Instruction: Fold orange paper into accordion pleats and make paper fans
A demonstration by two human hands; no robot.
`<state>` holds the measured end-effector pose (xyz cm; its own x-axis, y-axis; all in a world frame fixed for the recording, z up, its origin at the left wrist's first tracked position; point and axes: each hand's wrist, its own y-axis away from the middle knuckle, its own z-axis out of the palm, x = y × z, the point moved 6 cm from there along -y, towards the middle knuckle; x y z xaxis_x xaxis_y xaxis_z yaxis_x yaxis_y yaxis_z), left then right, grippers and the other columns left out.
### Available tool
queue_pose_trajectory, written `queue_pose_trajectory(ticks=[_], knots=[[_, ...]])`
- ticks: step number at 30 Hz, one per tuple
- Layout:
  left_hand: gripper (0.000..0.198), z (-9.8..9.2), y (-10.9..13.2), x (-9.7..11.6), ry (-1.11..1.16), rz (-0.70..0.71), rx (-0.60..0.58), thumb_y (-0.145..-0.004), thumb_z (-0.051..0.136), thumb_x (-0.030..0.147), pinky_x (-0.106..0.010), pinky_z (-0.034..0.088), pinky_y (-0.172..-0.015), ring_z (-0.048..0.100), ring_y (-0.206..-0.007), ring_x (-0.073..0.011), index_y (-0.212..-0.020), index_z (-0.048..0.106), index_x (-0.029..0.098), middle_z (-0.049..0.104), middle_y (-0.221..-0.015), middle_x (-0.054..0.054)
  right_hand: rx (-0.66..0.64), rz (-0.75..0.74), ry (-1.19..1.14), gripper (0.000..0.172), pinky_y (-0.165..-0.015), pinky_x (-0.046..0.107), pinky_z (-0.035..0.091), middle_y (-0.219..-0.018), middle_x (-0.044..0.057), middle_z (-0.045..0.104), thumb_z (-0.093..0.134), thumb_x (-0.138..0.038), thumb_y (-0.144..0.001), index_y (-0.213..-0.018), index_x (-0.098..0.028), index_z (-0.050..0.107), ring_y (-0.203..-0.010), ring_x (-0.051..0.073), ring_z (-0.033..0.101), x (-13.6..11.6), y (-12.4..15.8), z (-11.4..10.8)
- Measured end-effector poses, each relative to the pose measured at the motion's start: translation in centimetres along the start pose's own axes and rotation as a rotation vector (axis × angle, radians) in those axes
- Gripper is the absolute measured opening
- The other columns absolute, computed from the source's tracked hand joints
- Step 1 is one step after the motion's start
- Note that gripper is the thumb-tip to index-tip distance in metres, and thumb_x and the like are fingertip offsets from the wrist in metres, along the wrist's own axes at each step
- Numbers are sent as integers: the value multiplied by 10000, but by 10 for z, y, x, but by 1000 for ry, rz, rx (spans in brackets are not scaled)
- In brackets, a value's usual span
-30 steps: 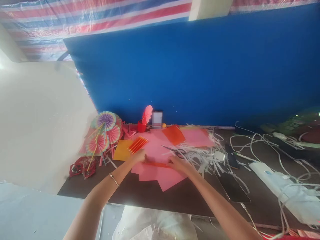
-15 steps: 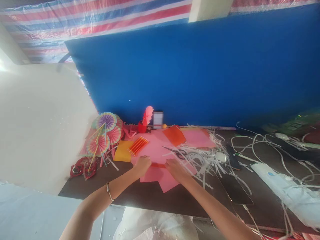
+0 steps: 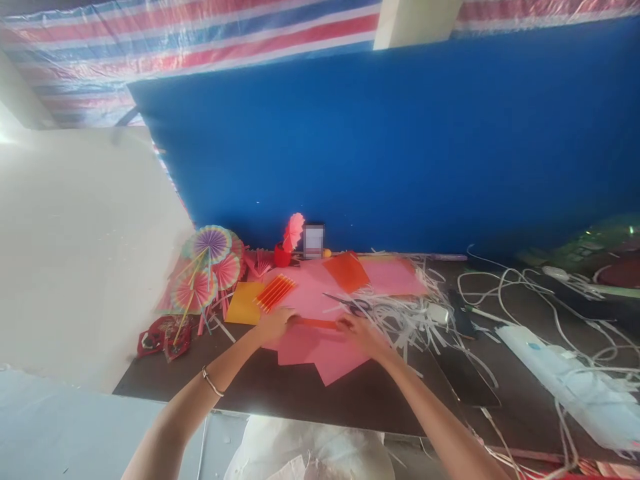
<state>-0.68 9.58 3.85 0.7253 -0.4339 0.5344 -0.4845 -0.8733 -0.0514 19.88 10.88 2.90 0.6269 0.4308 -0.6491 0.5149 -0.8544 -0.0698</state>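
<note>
A narrow folded strip of orange-red paper (image 3: 319,324) stretches between my two hands, above pink sheets (image 3: 320,357). My left hand (image 3: 276,325) grips its left end, the fingers curled and partly hidden. At the other end my right hand (image 3: 359,333) pinches the strip between thumb and fingers. Just beyond my left hand lies a pleated orange paper (image 3: 275,293), next to a yellow sheet (image 3: 243,303). A pair of scissors (image 3: 356,305) rests beyond my right hand, and a flat orange sheet (image 3: 347,271) lies farther back.
Paper fans (image 3: 209,245) stand at the left, near a red cup (image 3: 283,254). White paper strips (image 3: 410,323) are heaped on the right, beside a dark phone (image 3: 470,377) with a cable. White cords and a long white bag-like item (image 3: 565,380) occupy the far right. A blue panel (image 3: 390,153) rises behind.
Both hands have moved apart, the left to the left and the right to the right. The strip between them has lifted slightly and shows a longer stretch.
</note>
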Motion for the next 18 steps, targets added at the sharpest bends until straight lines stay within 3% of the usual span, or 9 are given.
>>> queue_pose_trajectory(ticks=[6, 10, 13, 18], knots=[[376, -12, 2, -12, 269, -99, -123, -858, 432, 439, -220, 387, -616, 543, -659, -124, -810, 652, 138, 606, -663, -14, -134, 126, -302, 294, -652, 279, 491, -725, 51, 679, 450, -379, -849, -800, -144, 620, -659, 165, 641, 3, -1, -1], [369, -3, 2, -17, 317, -133, -215, -844, 455, 440, -225, 403, -614, 563, -651, -130, -856, 664, 137, 635, -689, -22, -138, 103, -240, 265, -633, 264, 485, -737, 56, 684, 434, -323, -859, -772, -150, 615, -651, 156, 635, -5, 2, -3], [298, 2, 1, -14, 220, -58, -204, -847, 479, 367, -242, 423, -677, 590, -744, -149, -918, 676, 155, 679, -828, -48, -91, 3, 5, 246, -638, 271, 470, -748, 30, 677, 415, -268, -868, -772, -182, 624, -670, 155, 620, -12, 4, -6], [275, 1, 2, 2, -198, 167, -31, -896, 427, 312, -297, 401, -846, 566, -924, -175, -953, 667, 191, 660, -919, -62, -11, -133, 210, 219, -857, 383, 404, -919, 77, 647, 415, -193, -868, -838, -193, 632, -907, 215, 570, -12, 5, -7]])
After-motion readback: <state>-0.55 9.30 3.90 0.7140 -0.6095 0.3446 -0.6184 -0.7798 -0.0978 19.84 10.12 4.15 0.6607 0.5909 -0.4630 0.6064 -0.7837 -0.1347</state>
